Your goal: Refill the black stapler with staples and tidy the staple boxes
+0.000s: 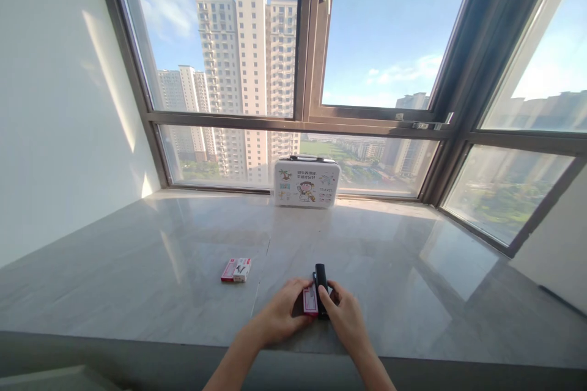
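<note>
Both my hands meet near the front edge of a grey marble sill (pixel 183 256). My left hand (pixel 280 312) is closed on a small red-and-white box (pixel 310 300), pinching it beside a black stapler (pixel 320 279). My right hand (pixel 346 316) is closed on the black stapler, thumb and forefinger on its near end. The stapler's far end points away from me. A second small red-and-white box (pixel 236 269) lies flat on the sill, to the left of my hands and apart from them.
A white carry case with cartoon print (pixel 306 182) stands upright against the window frame at the back of the sill. Large windows (pixel 389 42) close the back and right side. A white wall (pixel 59 103) bounds the left.
</note>
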`<state>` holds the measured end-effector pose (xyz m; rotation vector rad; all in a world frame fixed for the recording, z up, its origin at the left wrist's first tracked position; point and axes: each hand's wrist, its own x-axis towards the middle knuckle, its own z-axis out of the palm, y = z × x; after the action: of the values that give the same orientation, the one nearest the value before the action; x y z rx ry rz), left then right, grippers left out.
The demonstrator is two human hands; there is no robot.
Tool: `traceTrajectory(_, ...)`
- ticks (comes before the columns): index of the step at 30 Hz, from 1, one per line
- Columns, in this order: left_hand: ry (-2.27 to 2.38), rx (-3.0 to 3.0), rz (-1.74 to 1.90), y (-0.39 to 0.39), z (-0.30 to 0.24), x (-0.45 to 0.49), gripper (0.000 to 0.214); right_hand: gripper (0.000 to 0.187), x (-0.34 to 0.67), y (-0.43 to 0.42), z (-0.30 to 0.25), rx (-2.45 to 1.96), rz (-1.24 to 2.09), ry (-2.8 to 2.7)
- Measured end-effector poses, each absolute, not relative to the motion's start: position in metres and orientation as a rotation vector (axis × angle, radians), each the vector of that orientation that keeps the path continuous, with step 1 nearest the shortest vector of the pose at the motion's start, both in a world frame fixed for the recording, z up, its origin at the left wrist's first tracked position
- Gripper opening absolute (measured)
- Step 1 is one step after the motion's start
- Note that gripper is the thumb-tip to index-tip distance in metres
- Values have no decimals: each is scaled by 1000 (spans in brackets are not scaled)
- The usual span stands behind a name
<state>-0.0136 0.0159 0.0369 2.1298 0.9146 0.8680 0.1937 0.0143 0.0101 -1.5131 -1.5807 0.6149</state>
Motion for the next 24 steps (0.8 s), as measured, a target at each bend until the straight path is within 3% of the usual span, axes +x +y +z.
traceTrajectory(4,971,2023,958,29,39,-24,78,50,194,15,10,-1510,632,-1576)
traceTrajectory(7,1270,1874,1233,45,44,-77,47,51,193,16,10,-1523,636,-1573)
traceTrajectory(9,1564,1775,1338,53,42,-124,39,50,192,17,9,-1531,634,-1574)
traceTrajectory(14,2049,2120,1075,41,8,-213,32,51,191,17,9,-1553,628,-1567)
traceTrajectory(21,1724,2153,942,-21,-7,-193,21,49,191,17,11,-1559,635,-1589)
traceTrajectory(24,1542,2122,956,-27,13,-142,33,50,190,17,12,-1561,640,-1592)
